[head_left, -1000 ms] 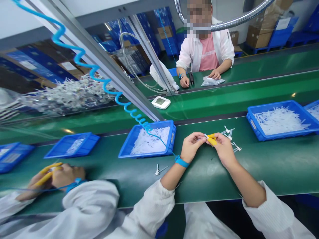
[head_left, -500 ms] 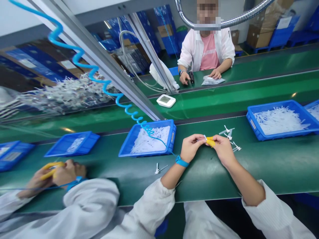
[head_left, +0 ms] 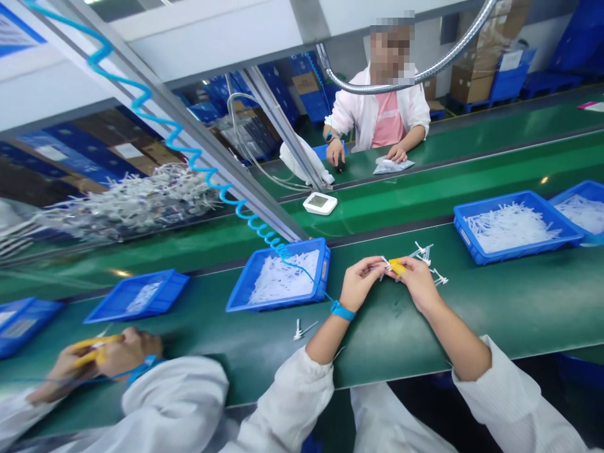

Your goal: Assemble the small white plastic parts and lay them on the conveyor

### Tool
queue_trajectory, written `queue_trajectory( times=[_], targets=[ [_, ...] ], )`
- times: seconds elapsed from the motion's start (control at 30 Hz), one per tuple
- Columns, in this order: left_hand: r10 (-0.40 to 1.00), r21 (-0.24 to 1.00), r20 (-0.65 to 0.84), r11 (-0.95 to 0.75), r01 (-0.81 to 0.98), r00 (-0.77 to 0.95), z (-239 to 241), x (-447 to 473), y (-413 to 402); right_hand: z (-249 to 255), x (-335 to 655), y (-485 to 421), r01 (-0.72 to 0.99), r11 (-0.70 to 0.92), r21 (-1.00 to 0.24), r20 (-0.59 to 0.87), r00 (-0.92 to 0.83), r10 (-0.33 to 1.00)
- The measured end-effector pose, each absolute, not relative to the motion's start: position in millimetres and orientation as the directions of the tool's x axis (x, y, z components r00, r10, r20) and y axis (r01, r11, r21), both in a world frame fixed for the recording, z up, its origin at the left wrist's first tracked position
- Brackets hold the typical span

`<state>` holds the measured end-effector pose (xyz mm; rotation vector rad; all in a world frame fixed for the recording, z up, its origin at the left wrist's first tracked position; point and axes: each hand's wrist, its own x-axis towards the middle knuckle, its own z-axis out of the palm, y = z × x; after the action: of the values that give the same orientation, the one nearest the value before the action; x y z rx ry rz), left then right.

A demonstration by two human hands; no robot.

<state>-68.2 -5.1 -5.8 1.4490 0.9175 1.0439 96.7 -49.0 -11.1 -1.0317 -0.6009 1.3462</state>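
Note:
My left hand (head_left: pixel 362 283), with a blue wrist strap (head_left: pixel 343 311) on its wrist, pinches a small white plastic piece (head_left: pixel 387 264). Yellow-handled pliers (head_left: pixel 397 267) are gripped in my right hand (head_left: pixel 419 284), their front end against the white piece. The fingers hide most of both, and the pliers' jaws cannot be made out. Just beyond my right hand lie several white plastic pieces with thin strips (head_left: pixel 425 253). Another such piece (head_left: pixel 299 331) rests on the green surface left of my left forearm.
A blue tray (head_left: pixel 278 277) of white strips stands left of my hands, another tray (head_left: pixel 519 226) to the right. A coiled blue cord (head_left: pixel 212 176) hangs across the left. A co-worker's hands (head_left: pixel 113 355) hold a yellow-handled tool; another person (head_left: pixel 382 119) sits opposite.
The view has shifted slightly. Between my hands, the white piece and the yellow pliers have turned a little. The person opposite has moved the hand with the dark object.

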Motion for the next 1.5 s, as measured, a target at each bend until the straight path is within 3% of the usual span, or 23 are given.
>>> queue_trajectory(
  times=[0.6, 1.03, 1.33, 1.5],
  targets=[
    [0.972, 0.997, 0.077, -0.07, -0.039, 0.221, -9.4, -61.4, -13.5, -12.6, 86.0, -52.5, -0.391, -0.06, -0.918, -0.154, 0.214, 0.965],
    [0.975, 0.999, 0.016, -0.005, -0.054, 0.22, -14.7, -65.7, 0.0, -15.4, 85.9, -49.9, -0.455, -0.079, -0.887, -0.207, 0.24, 0.948],
    [0.972, 0.996, 0.083, -0.072, -0.057, 0.218, -17.3, -68.7, 8.4, 18.0, 115.5, -59.2, -0.348, 0.07, -0.935, -0.089, 0.421, 0.903],
    [0.896, 0.996, 0.055, -0.017, -0.091, 0.441, 2.8, -59.3, -11.8, 15.8, 185.2, -73.0, -0.087, 0.087, -0.992, 0.019, 0.588, 0.809]
  ],
)
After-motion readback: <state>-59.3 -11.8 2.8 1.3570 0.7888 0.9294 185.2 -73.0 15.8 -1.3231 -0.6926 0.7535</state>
